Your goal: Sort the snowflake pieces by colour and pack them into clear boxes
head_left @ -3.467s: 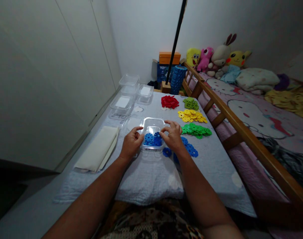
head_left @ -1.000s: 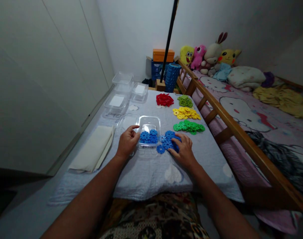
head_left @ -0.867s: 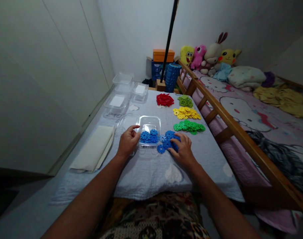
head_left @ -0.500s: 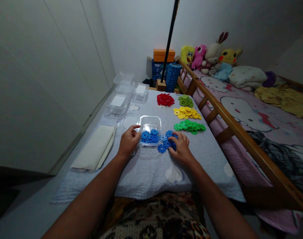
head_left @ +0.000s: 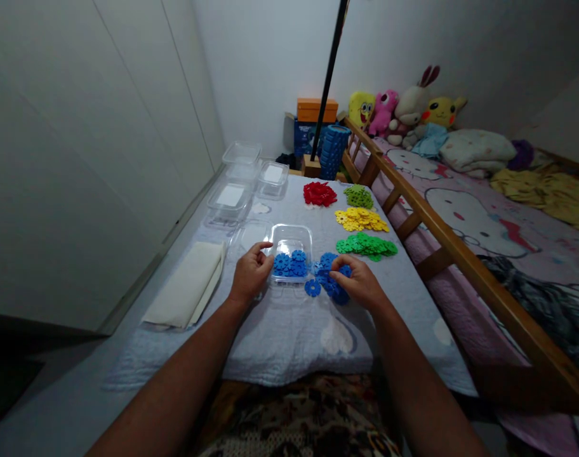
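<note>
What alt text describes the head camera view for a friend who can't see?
A person's left hand is at a clear container of blue pieces while the right hand is at loose blue pieces. Green pieces, yellow pieces, lime pieces and red pieces lie beyond on a cloth.

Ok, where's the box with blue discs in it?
The box sits mid-picture in the head view, right of the left hand and left of the loose blue discs.

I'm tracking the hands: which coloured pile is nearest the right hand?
The blue pile; the right hand is over it, while the green pile, yellow pile, lime pile and red pile lie beyond.
</note>
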Demonstrator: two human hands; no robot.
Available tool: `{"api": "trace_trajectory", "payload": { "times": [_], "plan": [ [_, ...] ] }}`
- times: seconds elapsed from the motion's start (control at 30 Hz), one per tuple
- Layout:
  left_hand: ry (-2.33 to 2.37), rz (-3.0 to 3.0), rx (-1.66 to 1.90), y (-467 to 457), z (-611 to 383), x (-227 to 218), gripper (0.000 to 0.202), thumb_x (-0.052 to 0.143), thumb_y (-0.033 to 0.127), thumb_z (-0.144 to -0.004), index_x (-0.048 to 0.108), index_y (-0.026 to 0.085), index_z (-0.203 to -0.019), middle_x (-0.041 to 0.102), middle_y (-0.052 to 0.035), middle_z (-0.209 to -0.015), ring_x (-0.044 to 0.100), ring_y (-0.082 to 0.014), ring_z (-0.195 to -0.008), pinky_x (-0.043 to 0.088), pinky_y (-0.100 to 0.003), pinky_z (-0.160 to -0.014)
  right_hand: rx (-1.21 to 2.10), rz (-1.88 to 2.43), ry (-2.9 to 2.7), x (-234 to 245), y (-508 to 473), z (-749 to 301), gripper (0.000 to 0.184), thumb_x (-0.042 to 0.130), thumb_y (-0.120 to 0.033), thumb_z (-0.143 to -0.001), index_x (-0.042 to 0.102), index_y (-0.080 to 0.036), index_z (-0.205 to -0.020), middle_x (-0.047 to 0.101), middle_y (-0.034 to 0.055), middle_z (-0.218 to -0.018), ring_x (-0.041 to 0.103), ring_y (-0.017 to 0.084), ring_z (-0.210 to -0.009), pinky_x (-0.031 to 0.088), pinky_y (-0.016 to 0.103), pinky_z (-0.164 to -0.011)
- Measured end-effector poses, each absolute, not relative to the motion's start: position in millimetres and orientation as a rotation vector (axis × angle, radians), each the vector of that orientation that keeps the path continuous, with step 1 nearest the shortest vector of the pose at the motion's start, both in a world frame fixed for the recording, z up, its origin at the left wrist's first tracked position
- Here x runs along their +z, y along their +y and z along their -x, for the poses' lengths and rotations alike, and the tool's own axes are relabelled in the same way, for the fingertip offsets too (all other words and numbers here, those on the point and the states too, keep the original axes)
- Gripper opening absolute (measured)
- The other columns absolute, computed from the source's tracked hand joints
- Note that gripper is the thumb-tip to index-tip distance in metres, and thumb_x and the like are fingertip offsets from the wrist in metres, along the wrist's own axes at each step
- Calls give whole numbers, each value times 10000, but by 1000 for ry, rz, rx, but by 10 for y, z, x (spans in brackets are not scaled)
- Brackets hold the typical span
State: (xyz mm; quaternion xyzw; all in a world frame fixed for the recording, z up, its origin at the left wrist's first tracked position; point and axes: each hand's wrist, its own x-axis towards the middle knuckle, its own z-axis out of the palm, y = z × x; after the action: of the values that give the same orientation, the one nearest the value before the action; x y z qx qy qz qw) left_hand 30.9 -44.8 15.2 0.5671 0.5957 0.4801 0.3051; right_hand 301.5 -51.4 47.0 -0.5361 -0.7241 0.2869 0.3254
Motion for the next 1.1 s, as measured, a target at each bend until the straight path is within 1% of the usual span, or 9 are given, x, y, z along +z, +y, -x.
{"api": "trace_trajectory", "payload": {
  "times": [0.1,0.23,0.4,0.57,0.73,0.83,0.93,1.1],
  "plan": [
    [1565,-1501,1272,-449,-313,149,378,582,357,-830,683,153,-1132,426,89,-558,433,-116,-529,350,-246,-593,731,1357,-1880,623,-410,-2870,54,631,-264,-830,650,-227,-796,685,7,-842,616,205,-859,438,344,-858],
    [1558,-1491,1265,-452,-321,156,381,585,356,-828,683,150,-1134,422,89,-564,427,-114,-530,345,-245,-586,542,1363,-2015,727,-231,-2532,40,648,-204,-846,677,-222,-825,723,18,-874,619,217,-922,371,401,-973],
    [1545,-1485,1262,-449,-316,154,391,580,376,-837,679,152,-1141,423,89,-569,414,-112,-524,342,-244,-578,382,1444,-2214,721,-13,-2177,62,656,-179,-873,686,-228,-897,746,31,-910,605,230,-959,273,477,-1053],
    [1552,-1483,1254,-447,-315,163,391,579,381,-828,681,151,-1128,430,88,-565,414,-113,-518,338,-244,-574,320,1540,-2388,636,142,-2042,123,640,-172,-878,709,-241,-952,739,36,-889,602,245,-994,234,497,-1059],
    [1563,-1474,1251,-447,-317,164,398,582,383,-815,688,161,-1129,431,86,-561,421,-115,-520,334,-240,-570,224,1574,-2455,577,203,-1989,183,596,-157,-896,732,-236,-987,744,72,-920,599,266,-1019,249,503,-1045],
    [1564,-1482,1250,-444,-312,143,398,582,383,-825,684,160,-1138,445,85,-565,431,-114,-524,340,-238,-573,205,1581,-2445,601,195,-1987,182,607,-152,-895,738,-225,-998,748,92,-947,594,279,-1044,257,511,-1054],
    [1566,-1488,1259,-443,-309,132,395,584,377,-834,680,156,-1147,452,83,-572,438,-114,-532,346,-239,-578,236,1561,-2375,663,195,-2089,156,646,-168,-886,732,-228,-1002,752,81,-981,588,279,-1072,278,503,-1057],
    [1571,-1493,1259,-447,-309,156,395,585,376,-835,683,150,-1144,431,85,-563,440,-116,-535,344,-241,-579,335,1516,-2185,721,273,-2556,126,655,-194,-881,732,-234,-973,755,53,-1016,607,258,-1049,370,444,-1002]
  ]
}}
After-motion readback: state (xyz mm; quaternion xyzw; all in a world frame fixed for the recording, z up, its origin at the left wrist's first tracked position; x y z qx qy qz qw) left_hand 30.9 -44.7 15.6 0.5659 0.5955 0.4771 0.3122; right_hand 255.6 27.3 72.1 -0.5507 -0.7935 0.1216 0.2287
